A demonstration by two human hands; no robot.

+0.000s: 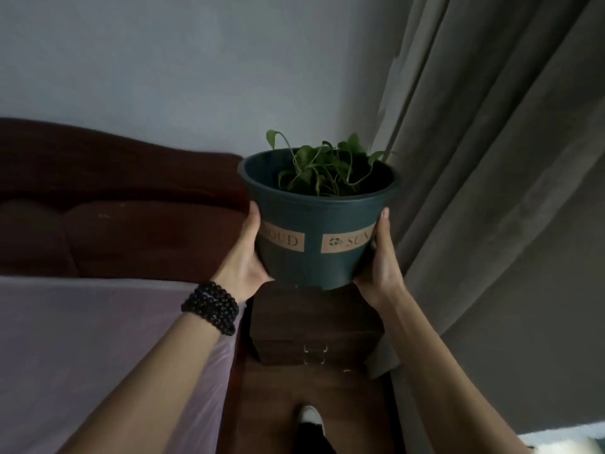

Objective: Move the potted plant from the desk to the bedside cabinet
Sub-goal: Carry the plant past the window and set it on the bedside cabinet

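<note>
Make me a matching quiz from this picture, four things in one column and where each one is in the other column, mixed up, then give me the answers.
Column one:
1. potted plant
2. bedside cabinet
3. bead bracelet
4. curtain

Column two:
A. hanging along the right side of the picture
B. on the left wrist
C. held between the left hand and the right hand
D. below the pot, between the bed and the curtain

Pairs: 1-C, 2-D, 3-B, 4-A
</note>
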